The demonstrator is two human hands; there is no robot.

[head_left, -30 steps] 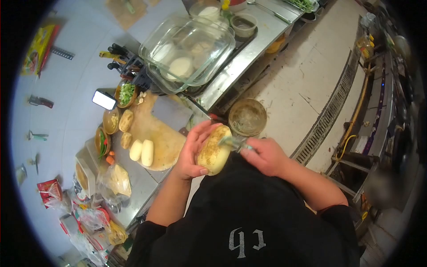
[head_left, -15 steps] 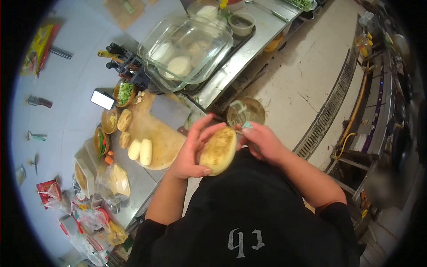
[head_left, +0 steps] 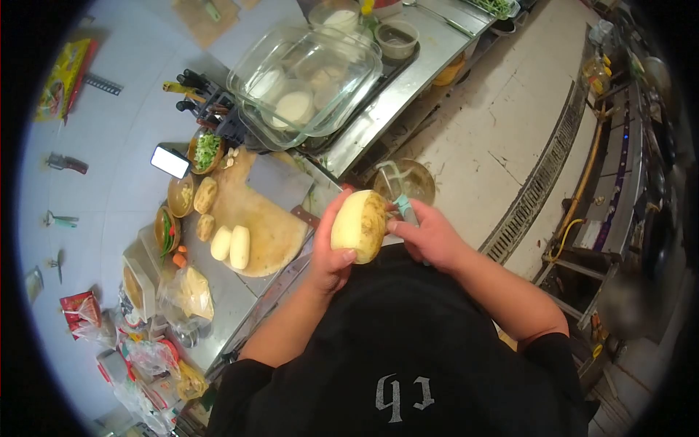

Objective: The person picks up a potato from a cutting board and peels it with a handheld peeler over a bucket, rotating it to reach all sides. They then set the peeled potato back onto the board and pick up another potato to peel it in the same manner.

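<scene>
My left hand point(head_left: 332, 255) grips a large, partly peeled potato point(head_left: 354, 227) in front of my dark shirt. Its upward side is pale and bare, while brown skin shows along the right side. My right hand point(head_left: 435, 237) is closed round a peeler point(head_left: 404, 208) with a teal and grey handle, close to the potato's right side. Beyond the hands, low down, stands a round bin point(head_left: 421, 182) with pale peel strips in it. On the round wooden cutting board point(head_left: 271, 237) lie two peeled potatoes, one of them the right-hand peeled potato point(head_left: 239, 247).
Two unpeeled potatoes, including a larger one point(head_left: 206, 195), lie at the board's left edge. A cleaver point(head_left: 304, 215) rests on the board. Bowls of cut vegetables, a phone point(head_left: 170, 162), a knife rack point(head_left: 211, 109) and a large glass dish point(head_left: 309, 84) stand around it.
The potato has been turned in my left hand, so its pale peeled side now faces up. My right hand has shifted slightly, and more of the peeler shows.
</scene>
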